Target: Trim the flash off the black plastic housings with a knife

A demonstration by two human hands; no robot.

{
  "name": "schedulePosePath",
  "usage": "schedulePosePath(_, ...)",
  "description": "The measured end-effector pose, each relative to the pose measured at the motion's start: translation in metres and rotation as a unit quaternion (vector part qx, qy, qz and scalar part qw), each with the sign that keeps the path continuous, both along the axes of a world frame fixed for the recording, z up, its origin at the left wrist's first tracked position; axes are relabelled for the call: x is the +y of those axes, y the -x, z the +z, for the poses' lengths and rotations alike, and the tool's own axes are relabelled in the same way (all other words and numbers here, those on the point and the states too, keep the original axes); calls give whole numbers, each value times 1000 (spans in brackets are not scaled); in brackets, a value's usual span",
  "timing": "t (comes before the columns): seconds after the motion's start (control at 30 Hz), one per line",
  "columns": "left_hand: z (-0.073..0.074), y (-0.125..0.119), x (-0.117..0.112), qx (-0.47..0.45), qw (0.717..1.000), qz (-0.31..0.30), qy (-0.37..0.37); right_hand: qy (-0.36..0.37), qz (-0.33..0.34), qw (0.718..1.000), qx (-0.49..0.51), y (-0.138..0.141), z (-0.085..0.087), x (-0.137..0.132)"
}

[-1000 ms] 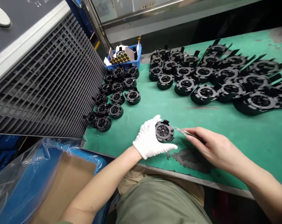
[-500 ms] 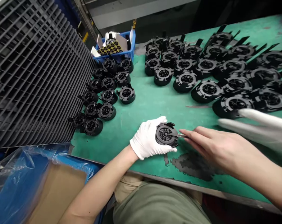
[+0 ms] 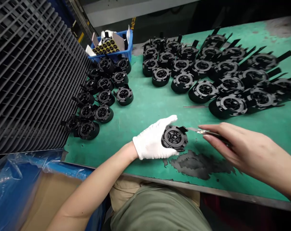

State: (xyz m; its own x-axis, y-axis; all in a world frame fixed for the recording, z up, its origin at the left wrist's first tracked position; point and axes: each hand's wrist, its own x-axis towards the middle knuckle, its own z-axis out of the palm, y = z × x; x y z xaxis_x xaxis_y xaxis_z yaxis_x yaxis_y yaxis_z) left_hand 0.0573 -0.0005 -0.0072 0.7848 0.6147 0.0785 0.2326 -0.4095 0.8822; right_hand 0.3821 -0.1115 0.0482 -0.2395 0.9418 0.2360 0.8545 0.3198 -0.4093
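My left hand (image 3: 153,138), in a white glove, grips a round black plastic part (image 3: 175,137) from its left side, thumb and fingers around the rim. The part's ringed face with small holes points up, and a tab sticks out at its upper right. Bare, my right hand (image 3: 228,139) holds a knife (image 3: 209,132) with a thin pointed metal blade. The blade tip points left, just right of the tab and apart from the part's face. Below the part, the green tabletop (image 3: 145,171) has a dark worn patch (image 3: 198,163).
Several similar black parts (image 3: 184,81) stand in rows at the back right. Another group (image 3: 102,112) sits at the left, beside stacked dark grids (image 3: 35,73). A blue bin (image 3: 128,48) holds a sticker sheet (image 3: 107,47). Plastic-lined blue box (image 3: 8,179) at lower left.
My right hand has drawn the knife back to the right, off the part's face. Another person's white-gloved hand at the right has left the view. The whole scene has shifted slightly left.
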Motion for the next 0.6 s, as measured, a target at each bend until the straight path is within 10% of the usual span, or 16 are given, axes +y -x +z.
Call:
schedulePosePath(0.17, -15, -21, -50, 25, 977, 207, -45, 95, -68, 988, 105, 26, -13, 13)
schedulePosePath(0.37, 9, 31, -8, -15, 996, 34, -87, 117, -13, 982, 147, 27, -20, -12)
schedulePosePath(0.47, 13, 56, 0, -28, 992, 107, -53, 67, -35, 990, 123, 7, -22, -25)
schedulePosePath(0.6, 4, 32, -18, 10, 985, 173, 3, 58, -75, 990, 103, 3, -25, -18)
